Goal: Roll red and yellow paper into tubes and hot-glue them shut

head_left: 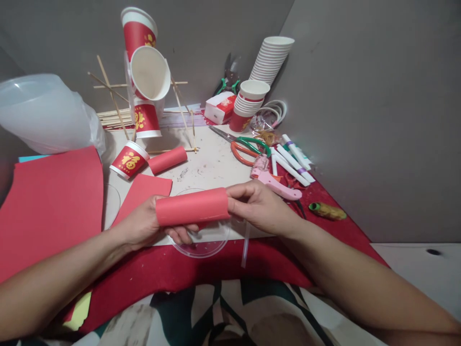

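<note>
A rolled tube of red paper [192, 206] lies level between my hands above the front of the white board [212, 178]. My left hand [151, 223] grips its left end, with fingers curled beneath it. At the other end, my right hand [254, 204] pinches the rim between thumb and fingers. Below the tube is a clear round plastic lid [205, 252], partly hidden. Behind my left hand lies a flat red paper piece [147, 190]. Farther back, a second red paper tube [168, 160] rests beside a tipped red paper cup [128, 160].
Joined cups [146, 117] stand amid a wooden-stick frame [183, 113]. Scissors [248, 146], a pink glue gun [275, 180], white sticks [291, 163] and stacked cups [248, 105] are on the right. Large red sheets [54, 206] and a plastic bag [43, 115] occupy the left.
</note>
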`<state>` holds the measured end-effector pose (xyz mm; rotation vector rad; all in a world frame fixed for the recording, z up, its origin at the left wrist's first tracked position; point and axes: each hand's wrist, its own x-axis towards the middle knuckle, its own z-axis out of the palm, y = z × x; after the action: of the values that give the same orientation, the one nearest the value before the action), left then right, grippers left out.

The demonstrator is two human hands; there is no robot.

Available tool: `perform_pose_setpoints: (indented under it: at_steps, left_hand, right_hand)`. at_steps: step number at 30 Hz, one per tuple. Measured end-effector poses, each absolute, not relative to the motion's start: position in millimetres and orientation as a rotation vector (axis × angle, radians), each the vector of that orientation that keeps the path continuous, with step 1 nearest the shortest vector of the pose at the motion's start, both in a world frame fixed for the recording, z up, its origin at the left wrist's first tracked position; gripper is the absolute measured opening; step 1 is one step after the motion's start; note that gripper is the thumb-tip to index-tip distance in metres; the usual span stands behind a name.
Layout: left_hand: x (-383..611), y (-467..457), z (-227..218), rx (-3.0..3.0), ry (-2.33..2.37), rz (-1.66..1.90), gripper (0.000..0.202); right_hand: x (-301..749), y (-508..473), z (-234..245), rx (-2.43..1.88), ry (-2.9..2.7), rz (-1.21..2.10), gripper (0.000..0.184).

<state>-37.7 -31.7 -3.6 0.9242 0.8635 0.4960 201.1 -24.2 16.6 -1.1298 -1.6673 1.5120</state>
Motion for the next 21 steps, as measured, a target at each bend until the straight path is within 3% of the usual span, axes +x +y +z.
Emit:
perform_pose_setpoints:
  at_steps: [8, 15, 21]
  left_hand:
    - [-33.6, -35.2, 0.7, 0.960, 0.902, 0.509, 0.027]
    - [-34.4, -39.4, 8.1, 1.038, 0.903, 0.547, 0.012]
    - [-30.8, -41.7, 13.4, 1.004, 0.911, 0.553, 0.014]
  right_hand:
    - [201.1, -24.8, 15.1, -1.129, -1.608, 1.590, 0.019]
    - [199.4, -27.4, 12.9, -1.131, -1.553, 1.686, 0.015]
    - [194.3, -31.0, 14.5, -1.061, -1.483, 1.836, 0.010]
